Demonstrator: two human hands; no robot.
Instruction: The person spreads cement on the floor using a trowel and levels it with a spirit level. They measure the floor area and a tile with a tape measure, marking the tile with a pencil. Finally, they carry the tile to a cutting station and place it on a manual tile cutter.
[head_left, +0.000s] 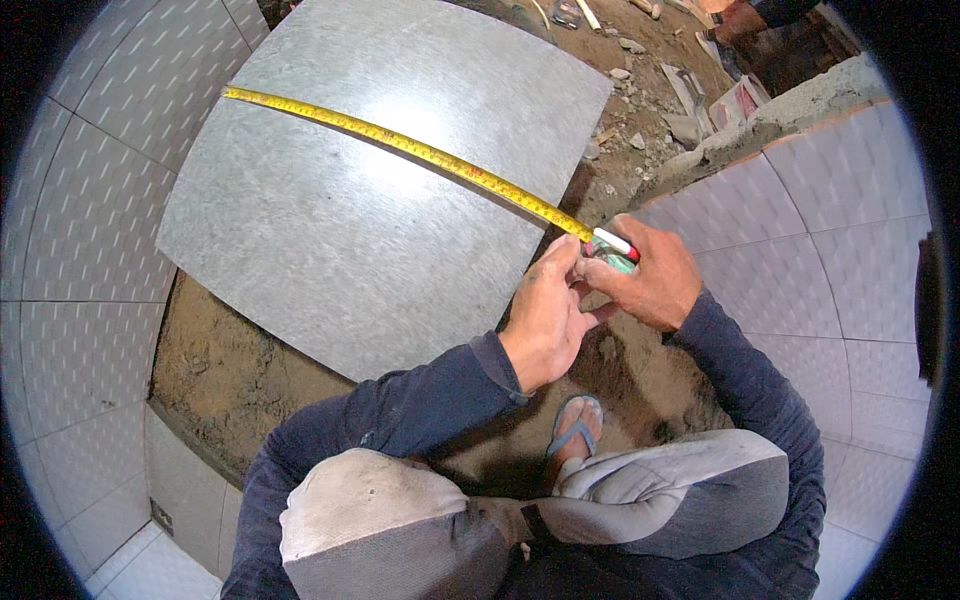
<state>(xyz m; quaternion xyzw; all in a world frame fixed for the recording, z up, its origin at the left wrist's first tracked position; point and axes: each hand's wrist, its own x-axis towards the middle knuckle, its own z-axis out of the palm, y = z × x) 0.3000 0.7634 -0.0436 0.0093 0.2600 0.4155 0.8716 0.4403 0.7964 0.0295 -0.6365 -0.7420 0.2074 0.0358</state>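
A large grey floor tile [330, 220] lies in front of me over a bed of sandy mortar. The yellow blade of a tape measure [400, 145] runs across it, from the tile's far left edge to past its right edge. My right hand [655, 278] is closed around the green tape case, with a white marker [612, 243] with a red end held along it. My left hand [545, 315] is at the mouth of the case, thumb and forefinger against the blade; its lower fingers reach under the right hand and are partly hidden.
White patterned wall tiles [90, 210] rise on the left, and similar tiles [790, 240] cover a low wall on the right. Brown mortar [230, 365] shows beside the tile. Rubble [635, 140] lies beyond. Another person's foot [712, 45] is at the upper right. My sandalled foot [577, 425] stands below my hands.
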